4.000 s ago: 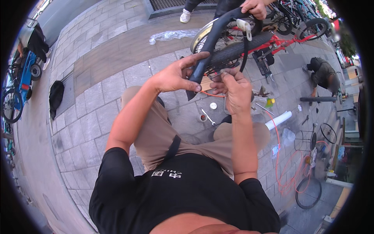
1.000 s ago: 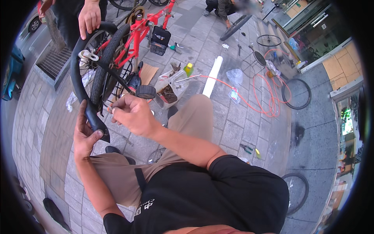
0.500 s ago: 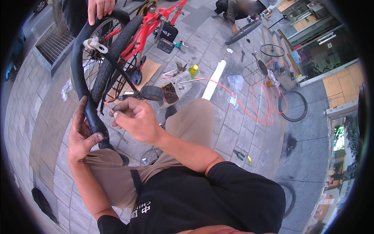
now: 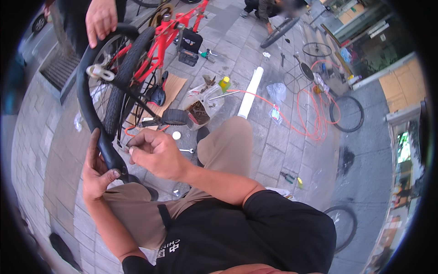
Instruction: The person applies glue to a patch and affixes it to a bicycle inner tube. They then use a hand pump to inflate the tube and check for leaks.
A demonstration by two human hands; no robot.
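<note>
My left hand (image 4: 97, 176) grips a black inner tube (image 4: 108, 148) near its lower end, fingers along its outer side and thumb across it. My right hand (image 4: 153, 155) is just right of the tube, fingertips pinched on something small that I cannot make out. The tube curves upward around a bicycle wheel with a knobby black tyre (image 4: 116, 105) on a red bicycle (image 4: 159, 50). Another person's hand (image 4: 101, 23) rests on the tube's top. A white fitting (image 4: 102, 73) hangs by the wheel.
Around my knees lie a wrench (image 4: 185, 150), white lid (image 4: 176, 135), cardboard (image 4: 175, 86), plastic container (image 4: 192, 119), white roll (image 4: 250, 91), orange hose (image 4: 310, 134), pliers (image 4: 286, 178) and loose tyres (image 4: 356, 123). A crouching person (image 4: 258, 11) works on a wheel. A metal grate (image 4: 64, 75) is left.
Since the oldest frame, the view has turned, bringing the bicycle left and the shopfront into sight. In the last half second both hands appear slightly lower, my left still gripping the tube.
</note>
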